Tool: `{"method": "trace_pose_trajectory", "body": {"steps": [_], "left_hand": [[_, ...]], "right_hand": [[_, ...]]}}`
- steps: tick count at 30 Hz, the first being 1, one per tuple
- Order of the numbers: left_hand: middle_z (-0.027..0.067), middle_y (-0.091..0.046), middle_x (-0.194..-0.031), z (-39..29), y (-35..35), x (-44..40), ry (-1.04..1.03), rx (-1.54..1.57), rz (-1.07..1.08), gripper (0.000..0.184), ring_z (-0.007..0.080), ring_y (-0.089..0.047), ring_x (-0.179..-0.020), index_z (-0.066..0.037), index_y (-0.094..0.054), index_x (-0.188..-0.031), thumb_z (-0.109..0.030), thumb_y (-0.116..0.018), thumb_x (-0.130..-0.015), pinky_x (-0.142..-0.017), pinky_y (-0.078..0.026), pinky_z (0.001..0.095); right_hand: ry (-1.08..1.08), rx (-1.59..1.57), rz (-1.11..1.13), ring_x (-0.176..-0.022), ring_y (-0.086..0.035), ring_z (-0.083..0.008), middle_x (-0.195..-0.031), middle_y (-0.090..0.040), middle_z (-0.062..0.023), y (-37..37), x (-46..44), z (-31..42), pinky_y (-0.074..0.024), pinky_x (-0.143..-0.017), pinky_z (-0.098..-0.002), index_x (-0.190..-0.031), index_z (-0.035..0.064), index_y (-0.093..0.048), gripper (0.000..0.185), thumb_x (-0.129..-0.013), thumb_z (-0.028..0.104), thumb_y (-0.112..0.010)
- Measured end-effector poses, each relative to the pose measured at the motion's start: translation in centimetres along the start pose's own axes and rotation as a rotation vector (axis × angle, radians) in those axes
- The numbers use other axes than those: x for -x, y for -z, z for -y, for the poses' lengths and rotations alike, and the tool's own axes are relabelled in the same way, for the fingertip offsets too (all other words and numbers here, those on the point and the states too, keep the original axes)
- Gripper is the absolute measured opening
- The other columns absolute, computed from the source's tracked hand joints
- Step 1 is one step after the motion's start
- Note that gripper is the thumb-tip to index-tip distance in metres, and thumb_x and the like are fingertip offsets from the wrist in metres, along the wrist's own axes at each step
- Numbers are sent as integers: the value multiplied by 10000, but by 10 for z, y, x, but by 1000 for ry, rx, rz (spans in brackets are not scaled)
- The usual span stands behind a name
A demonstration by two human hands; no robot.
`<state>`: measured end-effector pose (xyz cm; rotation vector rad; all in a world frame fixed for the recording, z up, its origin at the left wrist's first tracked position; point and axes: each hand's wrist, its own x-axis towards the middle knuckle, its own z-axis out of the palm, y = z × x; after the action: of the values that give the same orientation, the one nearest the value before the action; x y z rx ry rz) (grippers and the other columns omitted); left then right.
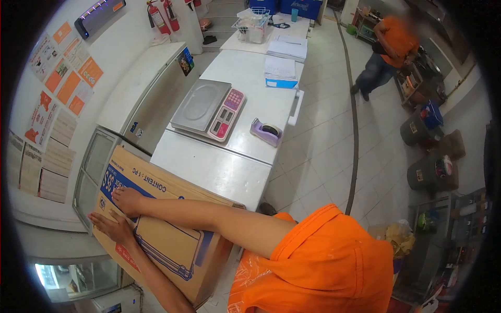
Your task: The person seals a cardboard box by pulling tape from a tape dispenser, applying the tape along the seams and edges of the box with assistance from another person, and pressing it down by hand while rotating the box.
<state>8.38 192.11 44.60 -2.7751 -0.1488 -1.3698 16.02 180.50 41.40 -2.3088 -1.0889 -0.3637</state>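
Note:
A large brown cardboard box [172, 195] with blue printing and a line drawing lies in front of me. My right hand [128, 202] rests flat on its top over the blue printed band, fingers stretched out. Just beside it, my left hand [116, 228] also lies palm down on the box near its far edge, fingers extended and thumb apart. Neither hand grips anything. Part of the printing is hidden under my hands and right forearm.
Beside the box, a white table [209, 169] holds a weighing scale [209, 109], a purple tape dispenser [266, 131] and paper stacks [287, 48]. A chest freezer [143, 86] stands along the wall. A person in orange [394, 44] stands across the tiled floor, near bins [417, 130].

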Motion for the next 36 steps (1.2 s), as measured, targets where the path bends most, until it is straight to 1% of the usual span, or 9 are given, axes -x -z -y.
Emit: {"method": "trace_pose_trajectory", "body": {"steps": [4, 7, 13, 16, 19, 23, 25, 31, 36], "left_hand": [[261, -230, -1618, -12, 11, -6, -38, -1, -154, 686, 391, -232, -1504, 57, -200, -1560, -345, -418, -1047, -1234, -194, 459], [256, -219, -1624, 7, 4, -2, 262, 339, 602, 706, 392, -219, -1509, 47, -202, -1563, -401, -397, -1054, -1233, -192, 461], [235, -232, -1629, 26, -25, 9, 34, -11, 69, 734, 383, -210, -1514, 20, -234, -1565, -510, -291, -1061, -1224, -186, 495], [215, -247, -1630, 15, -15, 6, 82, -45, 84, 727, 370, -207, -1519, 4, -236, -1570, -514, -271, -1062, -1224, -174, 511], [203, -230, -1639, 17, 2, 8, 139, 131, 702, 687, 383, -201, -1518, -42, -239, -1583, -494, -273, -1067, -1222, -160, 537], [186, -250, -1637, 27, -26, 14, 105, -70, 293, 628, 377, -226, -1511, -119, -268, -1589, -465, -302, -1066, -1192, -188, 598], [174, -274, -1631, 20, -21, 14, 76, -158, 90, 600, 382, -243, -1504, -158, -297, -1585, -458, -303, -1066, -1172, -206, 630], [187, -172, -1661, 15, -2, 4, 175, -3, 759, 559, 448, -249, -1485, -244, -285, -1592, -432, -317, -1066, -1143, -247, 653], [153, -209, -1656, 1, -3, 7, 131, -430, 549, 568, 433, -266, -1483, -244, -294, -1585, -443, -337, -1055, -1130, -276, 650]], "right_hand": [[13, -19, -18, -1424, -409, -329, -1478, -478, -242, 3, 2, 2, -255, -1217, -420, -1381, -87, -502, 658, -858, 303, -592], [166, -17, -308, -1453, -358, -332, -1490, -459, -247, 13, 0, 4, -191, -1236, -439, -1391, -86, -487, 670, -875, 334, -568], [0, -154, -111, -1532, -209, -301, -1623, -269, -213, 28, 4, 10, -105, -1256, -432, -1515, -69, -316, 728, -957, 375, -460], [87, -27, -324, -1534, -206, -301, -1627, -262, -213, 30, -1, 12, -101, -1255, -440, -1517, -67, -314, 721, -977, 396, -429], [158, -48, -490, -1529, -217, -301, -1617, -285, -213, 48, 2, 21, -93, -1254, -456, -1510, -69, -326, 707, -988, 398, -419], [-53, -12, 147, -1513, -259, -299, -1574, -364, -213, 75, 9, 18, -95, -1246, -507, -1506, -68, -323, 693, -989, 382, -429], [-19, -5, -43, -1501, -280, -301, -1545, -399, -213, 36, 2, 8, -91, -1240, -535, -1518, -28, -330, 677, -989, 382, -431], [-7, -178, -110, -1493, -292, -327, -1548, -399, -210, 66, 12, 18, -64, -1227, -590, -1548, 149, -369, 618, -993, 412, -435], [-106, 72, -1, -1502, -261, -351, -1565, -375, -213, 31, 7, 5, -34, -1219, -617, -1562, 188, -352, 636, -986, 432, -465]]}}
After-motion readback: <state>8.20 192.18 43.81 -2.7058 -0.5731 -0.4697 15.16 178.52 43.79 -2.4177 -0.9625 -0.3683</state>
